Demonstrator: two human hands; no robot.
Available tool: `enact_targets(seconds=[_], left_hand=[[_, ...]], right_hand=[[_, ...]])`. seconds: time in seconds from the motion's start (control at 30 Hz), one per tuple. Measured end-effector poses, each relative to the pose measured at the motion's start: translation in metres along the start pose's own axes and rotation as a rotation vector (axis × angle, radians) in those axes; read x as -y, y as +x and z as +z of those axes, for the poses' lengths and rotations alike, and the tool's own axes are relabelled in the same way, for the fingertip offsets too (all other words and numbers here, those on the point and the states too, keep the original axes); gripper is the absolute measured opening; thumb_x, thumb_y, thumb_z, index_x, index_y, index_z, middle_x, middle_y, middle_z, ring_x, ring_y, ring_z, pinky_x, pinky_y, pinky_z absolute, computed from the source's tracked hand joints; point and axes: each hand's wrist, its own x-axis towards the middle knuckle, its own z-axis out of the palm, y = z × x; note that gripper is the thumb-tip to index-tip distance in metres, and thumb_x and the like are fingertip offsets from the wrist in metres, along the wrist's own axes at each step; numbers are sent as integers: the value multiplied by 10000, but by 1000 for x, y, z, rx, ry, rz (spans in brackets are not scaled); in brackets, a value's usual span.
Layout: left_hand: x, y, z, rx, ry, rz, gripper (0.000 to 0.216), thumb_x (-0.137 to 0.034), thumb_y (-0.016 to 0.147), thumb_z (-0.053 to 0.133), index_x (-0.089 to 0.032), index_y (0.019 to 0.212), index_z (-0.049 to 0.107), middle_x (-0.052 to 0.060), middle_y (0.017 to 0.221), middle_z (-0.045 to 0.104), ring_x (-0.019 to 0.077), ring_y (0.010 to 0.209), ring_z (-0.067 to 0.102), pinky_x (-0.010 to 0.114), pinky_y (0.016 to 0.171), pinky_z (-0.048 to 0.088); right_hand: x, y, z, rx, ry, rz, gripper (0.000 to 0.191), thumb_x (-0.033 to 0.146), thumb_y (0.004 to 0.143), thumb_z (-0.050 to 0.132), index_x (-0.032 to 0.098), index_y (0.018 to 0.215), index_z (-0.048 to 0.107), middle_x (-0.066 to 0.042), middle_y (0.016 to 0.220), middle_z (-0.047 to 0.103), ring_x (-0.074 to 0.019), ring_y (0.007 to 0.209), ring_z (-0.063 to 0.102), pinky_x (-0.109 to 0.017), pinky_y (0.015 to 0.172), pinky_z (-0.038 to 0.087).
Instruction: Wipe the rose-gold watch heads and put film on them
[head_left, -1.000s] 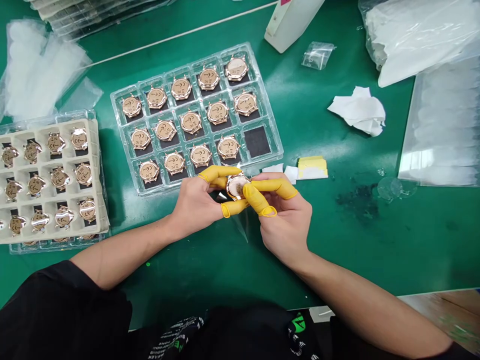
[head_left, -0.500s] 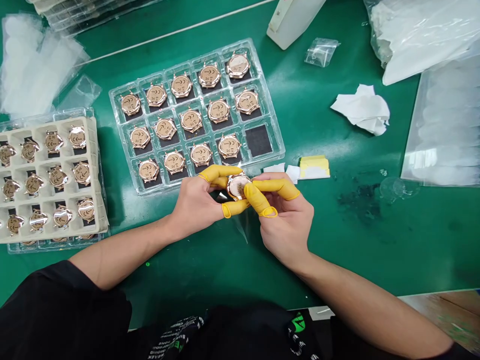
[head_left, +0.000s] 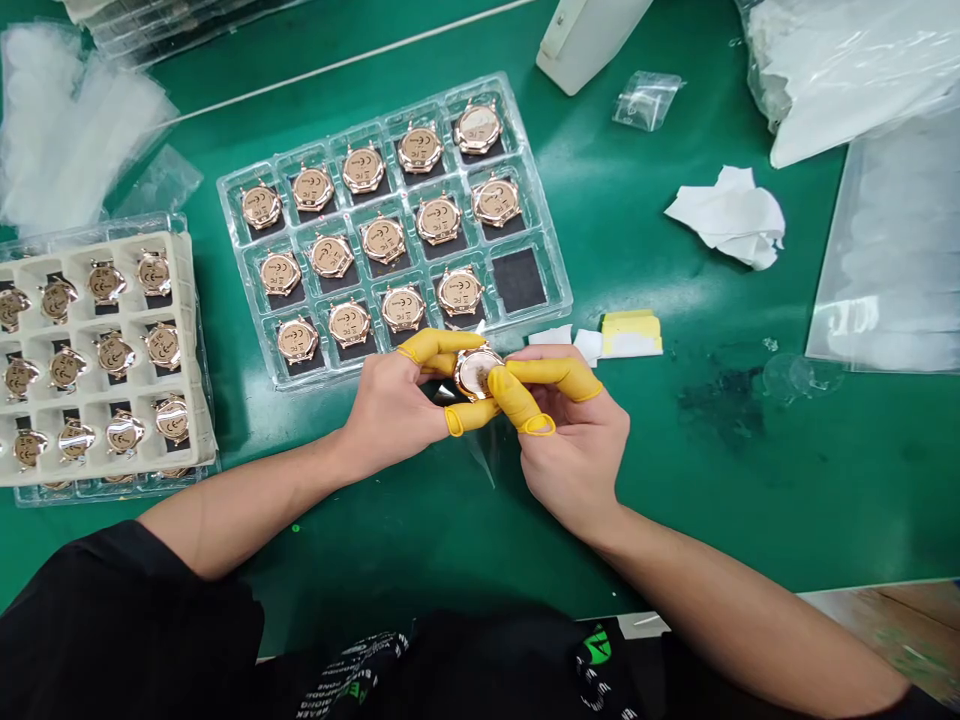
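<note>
A rose-gold watch case [head_left: 475, 370] is pinched between both my hands just in front of a clear plastic tray [head_left: 551, 262]. My left hand [head_left: 397, 405] grips it with thumb and forefinger in yellow finger cots. My right hand [head_left: 566, 430], also in yellow cots, holds its right side with the thumb pressed on its face. The clear tray holds several more rose-gold watch cases [head_left: 383, 239]; one black-lined cell [head_left: 516, 280] at its near right is vacant.
A white tray [head_left: 189, 340] of several watch cases sits at the left. Crumpled white paper [head_left: 726, 218], a small yellow-white pad [head_left: 630, 334], clear bags [head_left: 885, 250], a small plastic bag [head_left: 645, 98] and a white box [head_left: 585, 35] lie on the green mat.
My right thumb has shifted slightly over the watch case's face. Both hands stay in place and keep their grip; the view drifted a little.
</note>
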Motion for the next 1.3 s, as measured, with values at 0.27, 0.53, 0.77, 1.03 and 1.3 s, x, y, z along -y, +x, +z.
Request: enact_targets(seconds=[0.27, 0.53, 0.77, 1.03, 1.3], left_hand=[[0, -1, 0, 4, 17, -38, 508, -294, 735, 929, -227, 1204, 745, 28, 1065, 843, 194, 956, 828, 298, 884, 691], [0, -2, -1, -13, 78, -54, 499, -305, 753, 922, -231, 1215, 749, 30, 1034, 843, 193, 933, 820, 324, 900, 686], [-1, -1, -1, -3, 43, -61, 505, -285, 739, 924, -223, 1212, 756, 27, 1000, 845, 182, 910, 820, 317, 907, 685], [-1, 0, -1, -1, 41, -67, 506, -277, 720, 922, -230, 1197, 758, 31, 1011, 849, 194, 925, 827, 330, 912, 687], [1, -1, -2, 9, 69, -36, 500, -279, 739, 907, -235, 1215, 761, 13, 985, 844, 180, 877, 817, 315, 877, 690]], right_hand=[[-3, 0, 1, 11, -67, -61, 167, 279, 923, 807, 310, 1085, 782, -38, 1067, 679, -156, 872, 658, -322, 716, 583], [25, 67, -78, -262, -612, -493, 232, 480, 914, 820, 260, 974, 860, -78, 912, 664, -185, 780, 612, -402, 673, 438], [-3, 103, -151, 466, -930, 87, 401, 387, 626, 1019, 213, 941, 841, 6, 761, 694, -100, 615, 577, -335, 553, 350], [-20, 106, -152, 318, -851, -50, 504, 6, 549, 951, 198, 999, 833, -3, 748, 710, -64, 510, 501, -315, 515, 351], [4, 78, -99, 127, -537, -393, 264, 135, 861, 822, 237, 1086, 730, -64, 926, 785, -183, 712, 769, -314, 590, 579]])
